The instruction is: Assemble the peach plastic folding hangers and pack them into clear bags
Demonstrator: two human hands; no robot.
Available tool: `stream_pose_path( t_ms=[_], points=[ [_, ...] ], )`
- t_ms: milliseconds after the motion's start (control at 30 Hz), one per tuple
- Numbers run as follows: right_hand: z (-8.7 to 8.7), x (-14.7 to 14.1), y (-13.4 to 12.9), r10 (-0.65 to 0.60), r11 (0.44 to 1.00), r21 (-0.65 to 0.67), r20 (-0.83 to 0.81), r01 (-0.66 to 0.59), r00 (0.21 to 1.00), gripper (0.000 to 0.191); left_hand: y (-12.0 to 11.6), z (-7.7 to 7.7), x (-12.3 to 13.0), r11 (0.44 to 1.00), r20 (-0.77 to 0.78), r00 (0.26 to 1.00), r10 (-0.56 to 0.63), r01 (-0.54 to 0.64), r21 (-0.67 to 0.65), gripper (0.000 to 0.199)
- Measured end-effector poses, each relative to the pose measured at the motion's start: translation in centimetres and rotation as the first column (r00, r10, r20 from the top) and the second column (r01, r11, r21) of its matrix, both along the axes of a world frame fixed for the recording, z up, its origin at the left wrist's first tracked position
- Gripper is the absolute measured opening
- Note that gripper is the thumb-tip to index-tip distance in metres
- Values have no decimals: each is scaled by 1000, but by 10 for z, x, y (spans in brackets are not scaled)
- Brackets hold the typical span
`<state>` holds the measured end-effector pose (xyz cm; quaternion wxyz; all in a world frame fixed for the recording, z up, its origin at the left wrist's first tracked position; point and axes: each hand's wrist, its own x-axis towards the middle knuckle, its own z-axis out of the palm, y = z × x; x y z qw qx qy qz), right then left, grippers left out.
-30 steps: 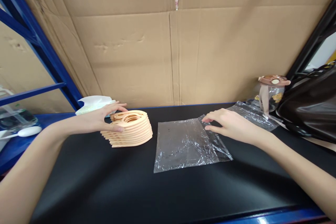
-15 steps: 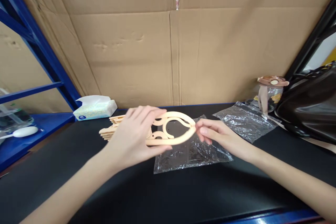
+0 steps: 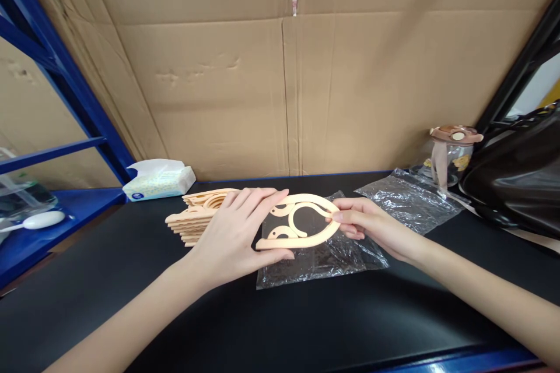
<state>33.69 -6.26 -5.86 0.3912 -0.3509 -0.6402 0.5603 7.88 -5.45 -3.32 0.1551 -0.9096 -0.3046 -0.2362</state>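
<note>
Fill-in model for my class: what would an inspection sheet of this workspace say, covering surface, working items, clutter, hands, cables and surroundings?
Surface: black tabletop.
Working items: looped peach piece, held up; stack of similar pieces, partly hidden; clear plastic lying flat.
Clutter: tissue pack, second clear plastic, lidded cup, dark glossy item.
Hands: left hand grips the piece's left end; right hand pinches its narrow right end.
Cables: nothing seen.
Surroundings: cardboard behind, blue frame at left.
</note>
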Motion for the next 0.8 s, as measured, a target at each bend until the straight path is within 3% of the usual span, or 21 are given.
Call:
stream_pose_path(
  t_ms=[433,500,567,600,667,733,800],
  points=[
    [0,6,4,31,999,19,33,-32,999,20,6,1,-4,1000,14,1000,5,-5,-6,64],
    [1,6,5,29,997,70,115,-37,993,23,5,-1,-3,1000,28,1000,-6,5,14,61],
    [2,7,4,-69,980,197,232,22,970,24,4,-2,-2,999,44,999,-8,7,32,60],
    [3,6,3,-152,953,298,290,62,945,25,3,-3,-2,999,51,999,-7,5,39,60],
    [4,5,-1,-326,840,536,367,89,871,43,1,-5,0,999,61,998,-1,-2,49,59],
    [5,3,-6,-430,693,721,421,-7,798,65,-2,-7,3,998,63,998,2,-6,58,58],
    [4,-1,-11,-462,597,789,486,-146,741,72,-6,-9,7,998,63,998,-6,2,66,59]
  ],
)
